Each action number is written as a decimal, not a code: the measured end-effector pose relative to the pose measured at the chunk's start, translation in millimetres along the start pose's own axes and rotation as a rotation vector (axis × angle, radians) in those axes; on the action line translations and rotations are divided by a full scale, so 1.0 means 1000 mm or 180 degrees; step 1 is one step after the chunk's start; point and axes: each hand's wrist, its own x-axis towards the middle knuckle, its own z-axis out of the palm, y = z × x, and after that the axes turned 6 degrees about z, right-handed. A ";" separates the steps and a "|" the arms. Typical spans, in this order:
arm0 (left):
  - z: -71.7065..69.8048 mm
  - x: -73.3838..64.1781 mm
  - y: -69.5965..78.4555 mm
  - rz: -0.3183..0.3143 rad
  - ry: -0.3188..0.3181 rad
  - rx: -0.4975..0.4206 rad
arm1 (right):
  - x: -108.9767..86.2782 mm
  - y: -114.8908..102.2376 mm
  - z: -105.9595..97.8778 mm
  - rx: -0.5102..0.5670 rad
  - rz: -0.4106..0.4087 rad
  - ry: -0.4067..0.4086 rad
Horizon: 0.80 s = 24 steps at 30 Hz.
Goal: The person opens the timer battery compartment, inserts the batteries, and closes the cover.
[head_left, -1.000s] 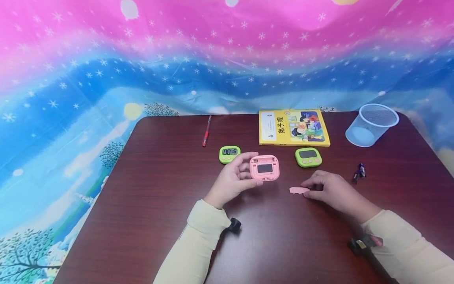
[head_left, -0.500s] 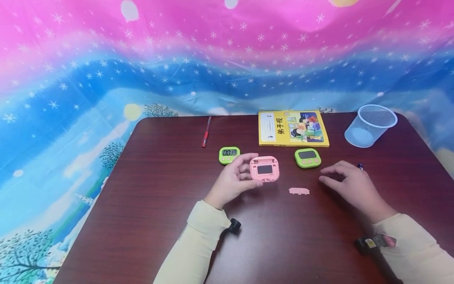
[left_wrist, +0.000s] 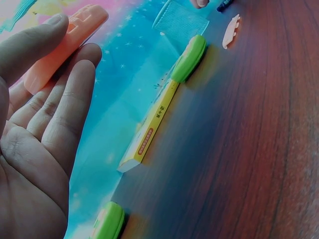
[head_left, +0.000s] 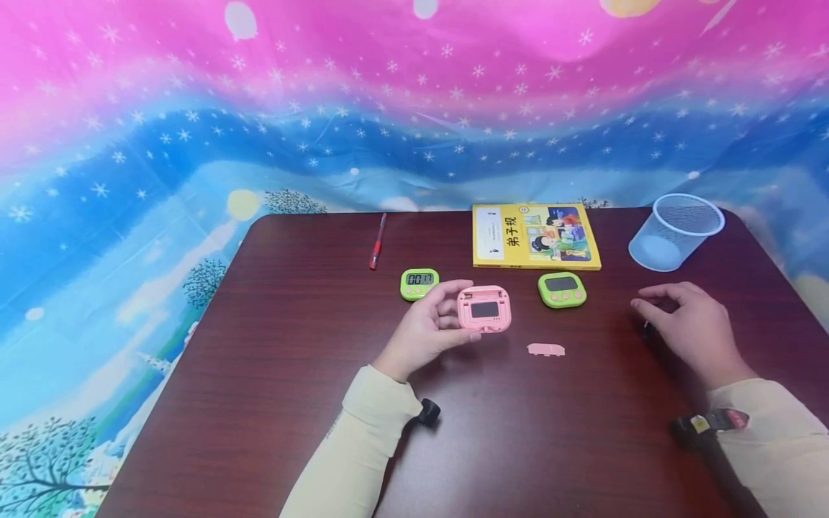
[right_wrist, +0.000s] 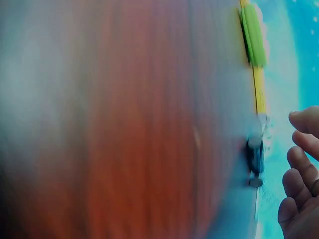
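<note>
My left hand (head_left: 421, 332) grips a pink digital timer (head_left: 484, 309) by its left side, back facing me, with the battery compartment uncovered along the top. Its thumb and fingers also hold the timer in the left wrist view. A pink battery cover (head_left: 546, 350) lies on the table to the right of the timer. Over on the right, my right hand (head_left: 696, 327) hovers above small dark batteries (right_wrist: 255, 157), its fingers loosely bent and holding nothing. In the right wrist view a gap shows between fingertips and batteries. The hand hides most of them in the head view.
Two green timers, one on the left (head_left: 419, 284) with lit digits and one on the right (head_left: 562, 290) with a blank display, sit beyond the hands. A red pen (head_left: 377, 242), a yellow book (head_left: 536, 236) and a pale blue mesh basket (head_left: 676, 232) stand along the table's back.
My right hand has let go of the pink battery cover, leaving it on the table, and has moved right to the batteries. The left hand holds the pink timer in the same place.
</note>
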 end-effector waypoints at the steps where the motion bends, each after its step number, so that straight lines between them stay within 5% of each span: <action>1: 0.000 0.000 0.000 0.0007 -0.0007 -0.0003 | 0.003 0.003 -0.002 -0.0008 0.0015 -0.0016; 10: 0.000 0.000 0.000 -0.0022 0.0006 0.0024 | 0.023 0.019 -0.012 -0.0251 0.0150 -0.0465; 24: 0.000 0.002 -0.001 -0.0005 -0.0010 -0.0003 | 0.027 0.029 -0.022 -0.0229 0.0356 -0.0753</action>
